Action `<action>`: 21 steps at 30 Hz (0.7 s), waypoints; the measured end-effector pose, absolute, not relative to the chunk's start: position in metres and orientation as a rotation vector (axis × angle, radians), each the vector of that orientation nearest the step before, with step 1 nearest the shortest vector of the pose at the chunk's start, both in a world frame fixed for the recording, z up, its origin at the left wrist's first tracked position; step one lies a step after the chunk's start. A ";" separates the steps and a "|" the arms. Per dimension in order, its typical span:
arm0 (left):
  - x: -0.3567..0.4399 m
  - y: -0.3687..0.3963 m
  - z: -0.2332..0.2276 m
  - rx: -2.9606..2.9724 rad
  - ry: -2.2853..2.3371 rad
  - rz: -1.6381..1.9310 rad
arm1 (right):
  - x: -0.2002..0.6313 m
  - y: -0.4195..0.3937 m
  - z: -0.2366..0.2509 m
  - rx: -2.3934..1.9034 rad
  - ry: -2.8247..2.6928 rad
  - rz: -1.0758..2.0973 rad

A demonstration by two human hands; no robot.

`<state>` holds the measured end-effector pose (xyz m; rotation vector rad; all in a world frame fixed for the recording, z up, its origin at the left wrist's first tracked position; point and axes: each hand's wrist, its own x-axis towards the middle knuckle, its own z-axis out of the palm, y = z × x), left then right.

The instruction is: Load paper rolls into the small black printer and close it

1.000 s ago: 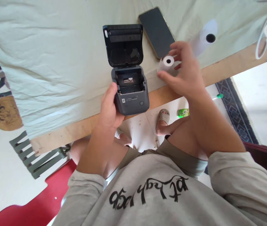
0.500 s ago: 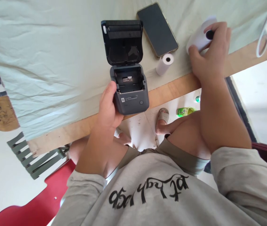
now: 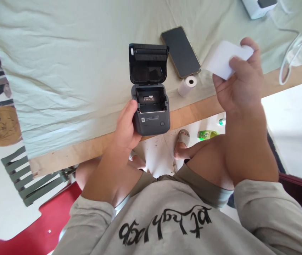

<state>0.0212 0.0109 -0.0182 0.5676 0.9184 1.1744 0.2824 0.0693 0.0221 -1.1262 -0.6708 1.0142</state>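
Observation:
My left hand (image 3: 127, 125) is wrapped round the lower left side of a dark grey portable label printer (image 3: 152, 124). The printer's black lid (image 3: 149, 65) stands raised, and its paper bay shows no roll inside. On the right, my right hand (image 3: 242, 81) grips a white paper roll (image 3: 221, 60) between thumb and fingers, held by the table's front edge. The roll's core is turned out of sight. Between the two hands a smaller white paper roll (image 3: 185, 88) stands on the cloth, its dark core facing up. Above it lies a black smartphone (image 3: 181, 52).
A pale green cloth (image 3: 68, 71) covers the table, leaving a wooden front edge (image 3: 68, 152) bare. At the right are a white cable (image 3: 286, 72) and a white device (image 3: 258, 7). A red chair (image 3: 47, 216) stands at lower left. A green package (image 3: 206, 135) lies on the floor.
My right hand has turned the larger roll so its core no longer shows and its white side faces me. The left hand still holds the printer with its lid raised. The view has shifted slightly.

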 end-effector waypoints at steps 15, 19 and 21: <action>0.021 0.010 -0.014 0.530 0.881 1.151 | 0.309 0.091 -0.016 -1.155 -0.333 1.035; 0.021 0.010 -0.014 0.550 0.884 1.151 | 0.329 0.103 -0.036 -1.171 -0.381 1.104; 0.021 0.011 -0.016 0.564 0.878 1.170 | 0.334 0.108 -0.044 -1.166 -0.423 1.077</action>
